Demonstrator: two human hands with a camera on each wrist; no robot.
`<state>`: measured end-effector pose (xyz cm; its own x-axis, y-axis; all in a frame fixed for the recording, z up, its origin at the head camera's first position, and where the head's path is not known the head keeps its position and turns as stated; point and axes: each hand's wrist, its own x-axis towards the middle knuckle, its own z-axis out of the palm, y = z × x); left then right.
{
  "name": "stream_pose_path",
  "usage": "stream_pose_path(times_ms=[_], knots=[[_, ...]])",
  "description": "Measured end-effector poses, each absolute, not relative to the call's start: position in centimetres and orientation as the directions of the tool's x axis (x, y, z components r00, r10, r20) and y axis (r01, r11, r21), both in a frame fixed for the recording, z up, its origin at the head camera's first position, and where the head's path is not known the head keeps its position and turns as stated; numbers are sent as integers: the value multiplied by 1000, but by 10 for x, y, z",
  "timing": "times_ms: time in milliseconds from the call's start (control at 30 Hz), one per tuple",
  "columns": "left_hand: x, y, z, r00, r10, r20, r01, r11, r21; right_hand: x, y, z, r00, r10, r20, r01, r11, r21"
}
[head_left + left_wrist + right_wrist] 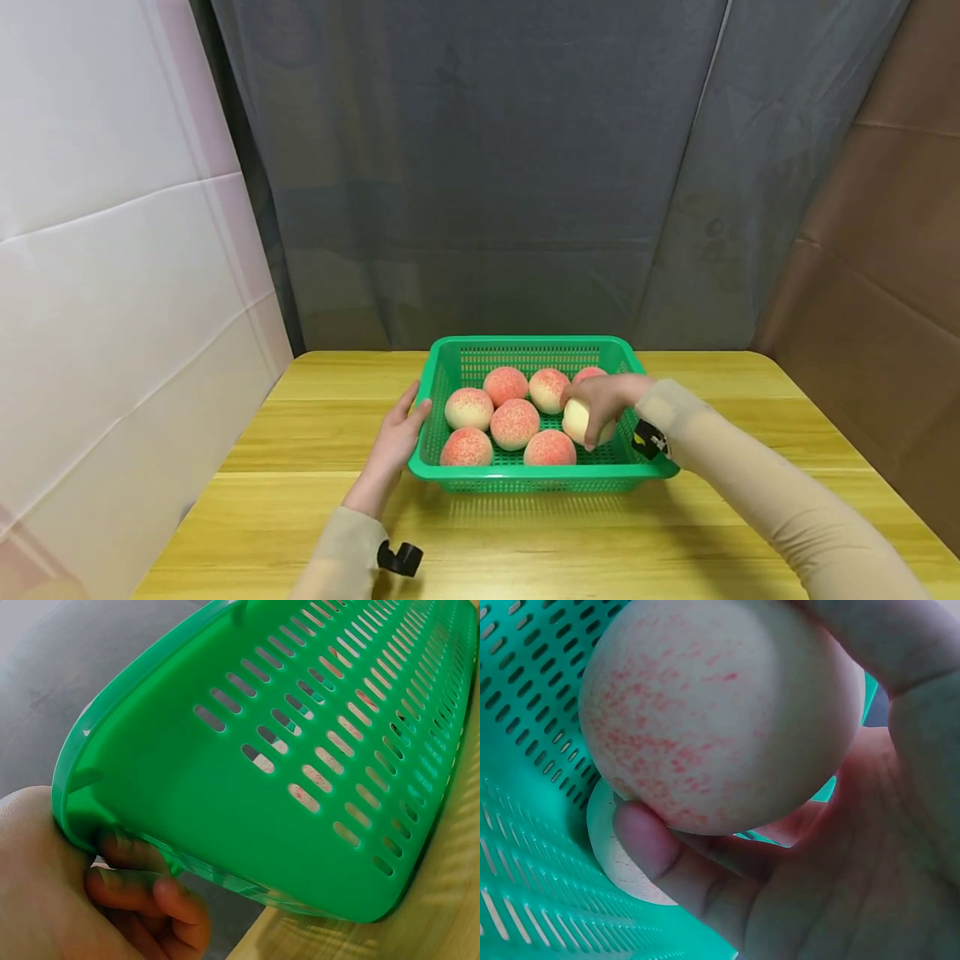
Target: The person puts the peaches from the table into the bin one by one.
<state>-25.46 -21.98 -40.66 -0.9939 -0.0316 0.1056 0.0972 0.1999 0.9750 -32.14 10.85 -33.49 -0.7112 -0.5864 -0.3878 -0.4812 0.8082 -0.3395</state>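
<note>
A green plastic basket (540, 472) stands on the table with several pink and cream peaches inside, among them a peach (515, 424) near the middle. My left hand (396, 435) grips the basket's left rim; the thumb lies over the rim, and in the left wrist view curled fingers (135, 889) show beside the outer wall. Inside the right end of the basket, my right hand (611, 396) holds a pale peach (576, 420) between thumb and fingers. In the right wrist view this peach (712, 712) shows red speckles, and another peach (626, 855) lies partly hidden below it.
The wooden table (300, 500) extends around the basket. A dark grey curtain (480, 167) hangs behind it, a white panel (112, 208) stands on the left and a brown one (885, 250) on the right. Both wrists wear black straps.
</note>
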Motion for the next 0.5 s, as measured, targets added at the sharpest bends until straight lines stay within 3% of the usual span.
stream_pose_path(times_ms=[200,500], knots=[[-255,-219,-407,-994,-29,107,100,179,979,-322,108,-338,-710,-580,-400,-471,813,-342],[-255,-219,-406,-994,-33,100,92,191,977,-325,108,-339,-683,-622,-383,-568,782,-257]])
